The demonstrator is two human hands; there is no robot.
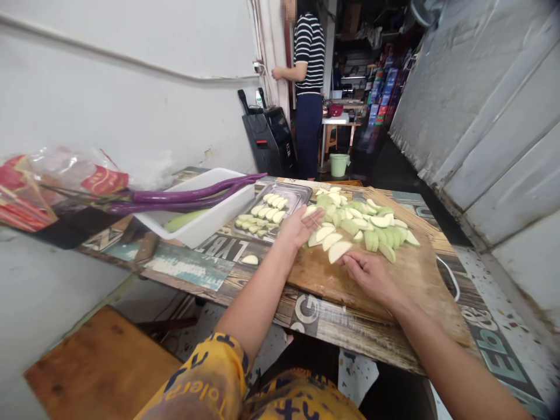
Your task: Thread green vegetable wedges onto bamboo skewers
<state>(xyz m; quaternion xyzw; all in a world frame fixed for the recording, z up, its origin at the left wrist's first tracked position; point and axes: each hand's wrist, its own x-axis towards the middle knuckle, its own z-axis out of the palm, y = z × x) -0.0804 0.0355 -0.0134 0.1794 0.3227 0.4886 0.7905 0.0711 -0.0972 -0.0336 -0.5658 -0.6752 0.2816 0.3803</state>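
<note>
My left hand point(301, 226) is turned palm up at the left edge of the wooden cutting board point(324, 277). Its fingers seem to hold a thin bamboo skewer, with a pale slice at the thumb side. My right hand point(365, 271) pinches a half-moon vegetable slice point(339, 251), white with a light green rim, low over the board. A heap of similar slices point(350, 219) covers the board's far part. Left of my left hand, a clear plastic tray point(301, 191) holds slices laid in rows.
A white bin point(199, 233) holds long purple eggplants point(175, 196) and a light green vegetable. Plastic packaging point(83, 172) lies at far left. One loose slice point(249, 259) rests on the table. Thin sticks point(400, 210) lie behind the heap. A person in stripes point(310, 64) stands beyond.
</note>
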